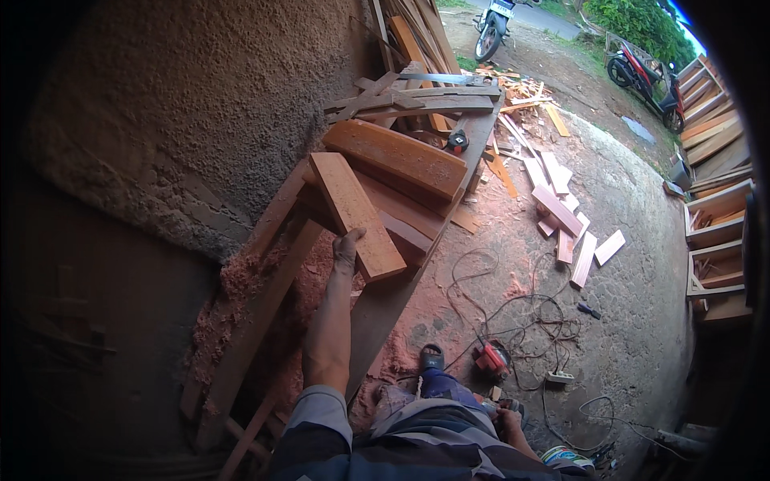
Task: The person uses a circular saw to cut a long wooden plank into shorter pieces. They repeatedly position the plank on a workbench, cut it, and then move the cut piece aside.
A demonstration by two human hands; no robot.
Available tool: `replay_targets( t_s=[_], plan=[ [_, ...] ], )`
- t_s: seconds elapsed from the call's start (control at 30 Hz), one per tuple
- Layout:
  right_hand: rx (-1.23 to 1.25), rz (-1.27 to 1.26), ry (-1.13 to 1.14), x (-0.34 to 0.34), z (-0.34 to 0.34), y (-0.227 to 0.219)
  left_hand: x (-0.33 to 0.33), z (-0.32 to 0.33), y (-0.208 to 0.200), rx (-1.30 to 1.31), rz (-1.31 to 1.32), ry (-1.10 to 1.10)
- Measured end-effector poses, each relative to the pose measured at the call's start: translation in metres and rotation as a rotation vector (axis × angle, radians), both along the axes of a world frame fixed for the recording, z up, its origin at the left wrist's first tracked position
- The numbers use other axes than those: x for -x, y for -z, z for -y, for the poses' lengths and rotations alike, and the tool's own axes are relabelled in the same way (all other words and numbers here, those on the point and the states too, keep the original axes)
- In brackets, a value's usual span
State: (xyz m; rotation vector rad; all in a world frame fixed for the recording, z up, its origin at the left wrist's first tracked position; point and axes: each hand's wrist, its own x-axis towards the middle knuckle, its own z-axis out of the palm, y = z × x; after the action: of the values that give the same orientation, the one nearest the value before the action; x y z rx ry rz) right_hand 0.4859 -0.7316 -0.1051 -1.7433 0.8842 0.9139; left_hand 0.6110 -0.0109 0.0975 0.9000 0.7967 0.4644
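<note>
My left hand (346, 247) is closed around the near left edge of a short, thick wooden board (357, 212). This board lies aslant across other timber on the workbench (385, 309). Behind it rests a wider orange-brown wooden block (397, 156), with another plank end (405, 238) showing under its right side. Low beside my body, my right hand (510, 423) is wrapped round a tool (488, 404) with grey and reddish parts. My shirt and the hand hide much of that tool, so its kind is unclear.
A tape measure (457, 142) and a handsaw (441, 78) lie at the bench's far end. On the floor are a red power tool (491, 358), tangled cords (521, 321), a power strip (559, 377) and wood offcuts (553, 200). A rough wall (200, 104) borders the left.
</note>
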Motion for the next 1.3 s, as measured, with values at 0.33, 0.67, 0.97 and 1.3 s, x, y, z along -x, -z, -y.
replay_targets(
  t_s=[0.33,0.67,0.97,1.3],
  plan=[
    [0.095,0.337,-0.513,-0.061,-0.068,-0.110,0.241,0.142,-0.015,-0.270,-0.121,-0.210],
    [-0.305,0.590,-0.528,-0.063,-0.168,-0.313,0.469,0.236,0.023,-0.321,-0.627,-0.460],
    [-0.518,0.675,-0.855,-0.031,-0.247,-0.446,0.510,0.317,0.073,-0.392,-0.873,-0.645],
    [-0.971,0.306,-1.516,-0.046,-0.413,-0.404,0.473,0.293,0.075,-0.171,-1.028,-0.713]
  ],
)
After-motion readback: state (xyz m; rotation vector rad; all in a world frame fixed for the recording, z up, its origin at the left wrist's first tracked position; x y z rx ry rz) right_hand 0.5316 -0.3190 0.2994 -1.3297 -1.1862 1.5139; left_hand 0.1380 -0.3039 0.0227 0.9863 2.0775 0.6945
